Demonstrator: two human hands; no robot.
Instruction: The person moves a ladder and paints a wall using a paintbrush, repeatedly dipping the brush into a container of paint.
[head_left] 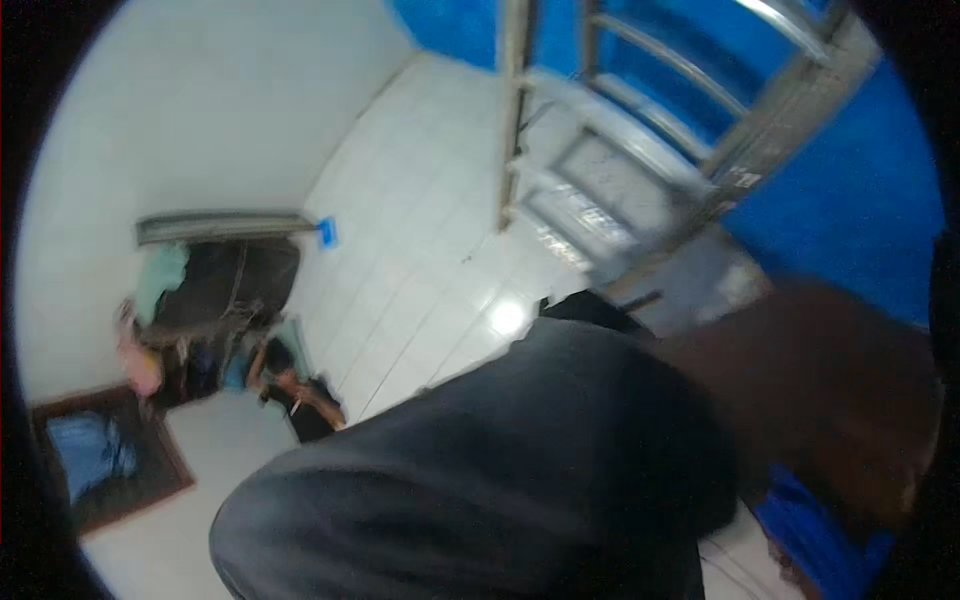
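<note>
Neither of my hands can be made out. A leg in dark grey trousers [480, 450] fills the lower middle, its knee bent toward the lower left. At the right lies a large blurred brown shape [810, 390]; I cannot tell what it is. Below it a bright blue cloth [815, 530] shows at the lower right. A black shape [590, 308] pokes out beyond the trouser leg. The whole view is tilted and smeared by motion.
A metal ladder-like frame [640, 130] stands at the upper right before a blue surface [840, 200]. White floor tiles [430, 200] stretch across the middle. Another person in a black top [312, 410] is at the left, near a dark panel [225, 285] and a brown-framed opening [165, 450].
</note>
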